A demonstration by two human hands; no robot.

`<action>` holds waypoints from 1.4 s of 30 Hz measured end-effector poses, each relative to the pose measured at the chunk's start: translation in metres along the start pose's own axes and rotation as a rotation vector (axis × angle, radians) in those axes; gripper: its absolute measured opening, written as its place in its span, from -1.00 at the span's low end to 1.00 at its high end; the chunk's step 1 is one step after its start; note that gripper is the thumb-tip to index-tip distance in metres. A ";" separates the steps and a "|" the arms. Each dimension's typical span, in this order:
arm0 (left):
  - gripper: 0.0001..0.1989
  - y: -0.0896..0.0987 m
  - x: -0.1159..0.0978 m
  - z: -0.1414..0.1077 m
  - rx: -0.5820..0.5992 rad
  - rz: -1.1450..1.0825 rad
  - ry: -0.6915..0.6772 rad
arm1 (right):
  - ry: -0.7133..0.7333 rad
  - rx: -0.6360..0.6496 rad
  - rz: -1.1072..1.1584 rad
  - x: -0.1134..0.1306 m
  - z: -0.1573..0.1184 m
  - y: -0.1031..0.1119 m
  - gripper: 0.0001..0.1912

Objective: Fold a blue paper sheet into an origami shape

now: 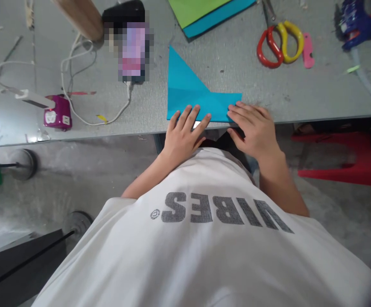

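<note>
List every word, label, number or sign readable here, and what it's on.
"VIBES": white shirt, upside down in this view.
"©", apparently: same shirt, beside the word.
Purple adapter: white marking too small to read.
Phone screen: pixelated, unreadable.
Blue paper: no text visible.

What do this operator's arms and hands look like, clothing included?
Left grip and right grip are bare hands; no gloves, rings or watch visible. Forearms are uncovered, with no cables or markings visible. White shirt, short sleeves, dark grey "VIBES" print with a small circled mark beside the S.
</note>
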State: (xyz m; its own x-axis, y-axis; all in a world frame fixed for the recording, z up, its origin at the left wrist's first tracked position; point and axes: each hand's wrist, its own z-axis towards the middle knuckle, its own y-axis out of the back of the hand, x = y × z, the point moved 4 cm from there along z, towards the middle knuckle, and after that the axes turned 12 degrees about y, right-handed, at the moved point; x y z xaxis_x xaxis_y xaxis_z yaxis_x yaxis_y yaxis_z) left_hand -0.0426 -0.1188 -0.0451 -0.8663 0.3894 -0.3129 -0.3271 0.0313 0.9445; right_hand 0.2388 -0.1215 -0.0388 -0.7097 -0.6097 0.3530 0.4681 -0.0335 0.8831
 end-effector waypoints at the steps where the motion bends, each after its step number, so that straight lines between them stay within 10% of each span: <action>1: -0.28 0.001 -0.001 0.000 -0.002 0.003 -0.003 | 0.001 -0.004 -0.003 0.001 0.001 0.000 -0.41; 19: -0.14 -0.007 -0.009 -0.001 -0.017 -0.021 0.031 | -0.099 -0.017 -0.144 0.009 -0.025 -0.032 -0.25; 30: -0.09 -0.052 -0.058 0.006 0.041 0.030 -0.204 | -0.168 -0.112 -0.161 0.015 -0.022 -0.044 -0.33; 42: -0.16 0.009 0.068 -0.024 -0.138 -0.056 0.157 | -0.091 -0.241 -0.175 0.007 -0.022 -0.044 -0.47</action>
State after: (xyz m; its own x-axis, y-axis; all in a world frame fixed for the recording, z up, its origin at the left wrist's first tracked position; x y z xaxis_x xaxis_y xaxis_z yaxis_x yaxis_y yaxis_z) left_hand -0.1137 -0.1137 -0.0604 -0.8899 0.2423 -0.3865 -0.4158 -0.0821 0.9058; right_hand 0.2250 -0.1419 -0.0823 -0.8296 -0.5052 0.2376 0.4382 -0.3257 0.8378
